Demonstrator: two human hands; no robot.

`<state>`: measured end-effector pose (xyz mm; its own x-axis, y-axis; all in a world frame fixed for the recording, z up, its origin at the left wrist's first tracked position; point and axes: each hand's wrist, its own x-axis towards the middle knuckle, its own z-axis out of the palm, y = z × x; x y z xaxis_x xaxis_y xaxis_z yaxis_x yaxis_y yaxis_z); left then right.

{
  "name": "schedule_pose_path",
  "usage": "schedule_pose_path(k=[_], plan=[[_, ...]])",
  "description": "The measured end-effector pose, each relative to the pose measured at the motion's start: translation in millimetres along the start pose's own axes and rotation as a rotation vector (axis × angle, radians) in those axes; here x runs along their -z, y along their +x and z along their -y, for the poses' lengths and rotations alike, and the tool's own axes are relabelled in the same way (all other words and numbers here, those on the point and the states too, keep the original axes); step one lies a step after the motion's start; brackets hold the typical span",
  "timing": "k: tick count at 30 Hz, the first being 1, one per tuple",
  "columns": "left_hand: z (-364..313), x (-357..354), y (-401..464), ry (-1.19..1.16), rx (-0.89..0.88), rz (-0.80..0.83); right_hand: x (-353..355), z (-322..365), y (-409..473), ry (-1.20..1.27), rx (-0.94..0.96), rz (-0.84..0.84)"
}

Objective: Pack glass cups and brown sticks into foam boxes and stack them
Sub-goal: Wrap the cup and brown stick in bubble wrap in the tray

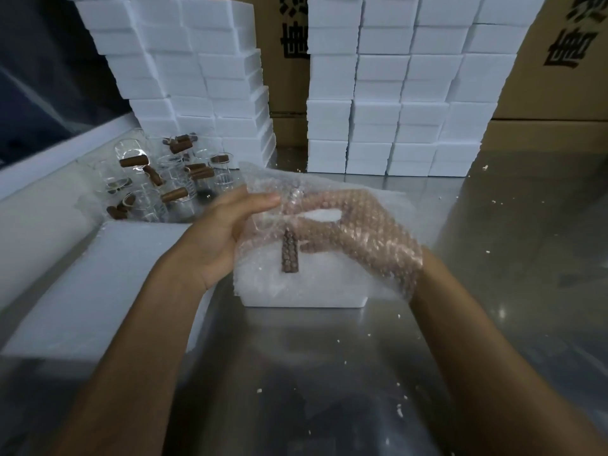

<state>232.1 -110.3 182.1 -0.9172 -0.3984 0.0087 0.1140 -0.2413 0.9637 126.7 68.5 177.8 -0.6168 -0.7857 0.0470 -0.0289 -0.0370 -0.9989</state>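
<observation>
My left hand (223, 232) grips the left edge of a bubble wrap bag (329, 185), thumb on top. My right hand (362, 238) is inside the bag with its fingers curled, pinching something hard to make out through the bubbles. A brown stick (290, 255) hangs down from that hand inside the wrap. Whether a glass cup is attached to the stick I cannot tell. Under the bag sits a white foam box (306, 299) on the metal table (329, 373). Several glass cups with brown sticks (154, 179) stand at the back left.
Tall stacks of white foam boxes (197, 77) rise at the back left, with more foam boxes (394, 93) at the back centre. Cardboard cartons (559, 77) stand behind them. A large white foam slab (108, 284) lies by my left forearm. Foam crumbs dot the table.
</observation>
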Motion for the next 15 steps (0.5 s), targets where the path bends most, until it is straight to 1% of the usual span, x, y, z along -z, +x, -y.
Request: schedule_pose_path(k=[1,3,4,5,7,9,10,11,13,15], plan=[[0.6,-1.3,0.8,-0.044,0.016,0.003,0.0,10.3,4.4,-0.098,0.084,0.037],[0.1,-4.3,2.3,-0.137,0.032,-0.018,8.6,24.8,10.2,-0.06,0.122,-0.053],[-0.4,-5.4,3.1,-0.182,0.027,-0.054,17.3,28.5,11.9,-0.006,0.151,-0.139],[-0.3,-5.6,4.1,-0.229,0.019,-0.09,26.8,30.0,10.7,0.049,0.172,-0.264],[0.6,-5.8,6.1,-0.315,0.007,-0.147,47.5,27.1,12.6,0.183,0.164,-0.474],[2.6,-10.7,6.9,-0.386,-0.013,-0.197,56.1,24.1,14.1,0.241,0.072,-0.579],[4.0,-14.0,7.7,-0.416,-0.025,-0.227,57.6,22.8,15.0,0.267,0.013,-0.583],[5.8,-17.0,8.6,-0.448,-0.036,-0.256,57.7,20.2,15.5,0.289,-0.058,-0.549],[9.5,-23.1,9.7,-0.489,-0.041,-0.297,52.7,16.8,13.8,0.344,-0.185,-0.419],[12.2,-28.2,11.0,-0.514,-0.04,-0.302,44.8,16.8,13.6,0.307,-0.258,-0.291]])
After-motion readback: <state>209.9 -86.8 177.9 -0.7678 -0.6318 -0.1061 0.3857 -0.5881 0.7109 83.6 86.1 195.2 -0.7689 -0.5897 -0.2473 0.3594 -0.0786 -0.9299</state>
